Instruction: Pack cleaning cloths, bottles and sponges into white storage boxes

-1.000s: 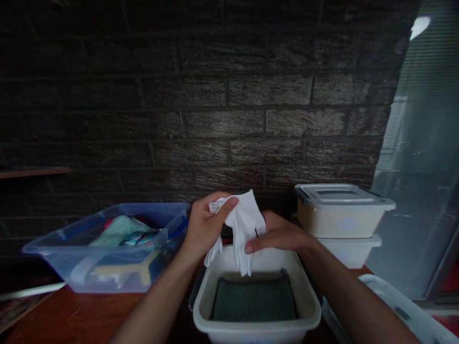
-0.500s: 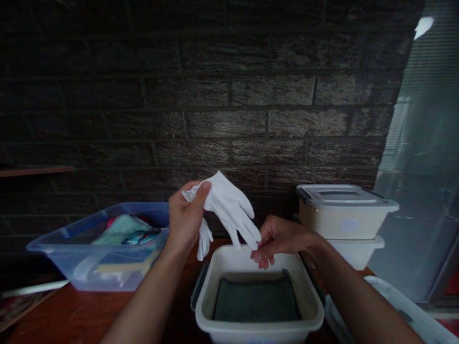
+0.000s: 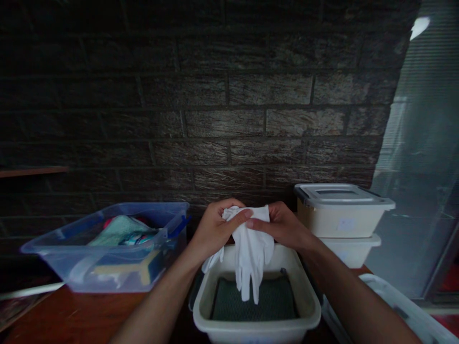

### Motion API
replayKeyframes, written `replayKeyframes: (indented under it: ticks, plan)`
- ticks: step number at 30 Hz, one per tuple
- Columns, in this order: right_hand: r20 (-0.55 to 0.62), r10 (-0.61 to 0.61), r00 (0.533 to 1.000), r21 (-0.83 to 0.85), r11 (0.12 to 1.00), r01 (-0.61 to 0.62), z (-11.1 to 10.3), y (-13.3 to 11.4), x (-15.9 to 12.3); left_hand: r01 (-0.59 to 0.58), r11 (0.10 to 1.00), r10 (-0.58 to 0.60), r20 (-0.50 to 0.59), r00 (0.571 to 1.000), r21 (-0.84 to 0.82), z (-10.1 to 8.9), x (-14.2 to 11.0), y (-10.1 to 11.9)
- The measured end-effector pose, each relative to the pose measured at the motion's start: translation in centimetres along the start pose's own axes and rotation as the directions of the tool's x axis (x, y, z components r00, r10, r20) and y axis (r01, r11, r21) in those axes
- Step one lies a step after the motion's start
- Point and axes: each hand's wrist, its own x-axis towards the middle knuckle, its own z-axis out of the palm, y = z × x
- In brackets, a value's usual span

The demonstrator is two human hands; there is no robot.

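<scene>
Pinches a white glove (image 3: 250, 253) with left hand (image 3: 217, 227) and right hand (image 3: 287, 227), above an open bin (image 3: 256, 326). Works over a wooden table (image 3: 89, 313) below both hands, facing a dark brick wall (image 3: 229, 122) beyond them.

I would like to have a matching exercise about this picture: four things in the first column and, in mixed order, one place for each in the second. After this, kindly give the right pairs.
Column 1
1. Front white glove
2. Dark green mesh item
3. Translucent bluish bin
4. Closed lidded box

Column 2
A. On top of another box, at the right
B. Inside the open box
C. Between the left hand and the right hand, held by both
D. At the left, with a pale green cloth in it

Pairs: 1-C, 2-B, 3-D, 4-A
</scene>
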Motion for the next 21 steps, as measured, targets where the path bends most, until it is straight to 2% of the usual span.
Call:
replayKeyframes:
  ticks: [3,5,8,10,13,15,21]
  plan:
    - [-0.128,-0.054,0.99,-0.009,0.999,0.054,0.3,-0.4,-0.3,0.058,0.988,-0.052,0.049,0.997,-0.14,0.2,-0.1,-0.2]
    - [-0.221,-0.069,0.973,0.036,0.996,0.079,0.1,-0.7,-0.5,0.132,0.966,-0.096,0.167,0.981,-0.22,0.4,-0.3,-0.4]
    - [-0.334,-0.071,0.94,0.06,0.994,0.096,-0.4,-1.0,-0.6,0.232,0.955,-0.163,0.328,0.931,-0.182,0.4,-0.7,-0.8]
    - [-0.383,-0.086,0.92,0.053,0.992,0.115,-0.9,-1.1,-0.7,0.259,0.959,-0.208,0.334,0.919,-0.116,0.4,-0.8,-1.2]
    - [-0.458,-0.131,0.879,0.016,0.988,0.155,-1.9,-1.5,-1.0,0.278,0.959,-0.258,0.243,0.935,-0.053,0.4,-0.9,-1.6]
    - [-0.506,-0.16,0.848,-0.024,0.985,0.171,-2.5,-1.9,-1.2,0.289,0.957,-0.275,0.22,0.936,-0.033,0.5,-1.0,-1.6]
    - [-0.574,-0.185,0.798,-0.097,0.983,0.158,-3.8,-2.6,-1.6,0.255,0.966,-0.25,0.356,0.9,0.035,0.4,-0.6,-0.6]
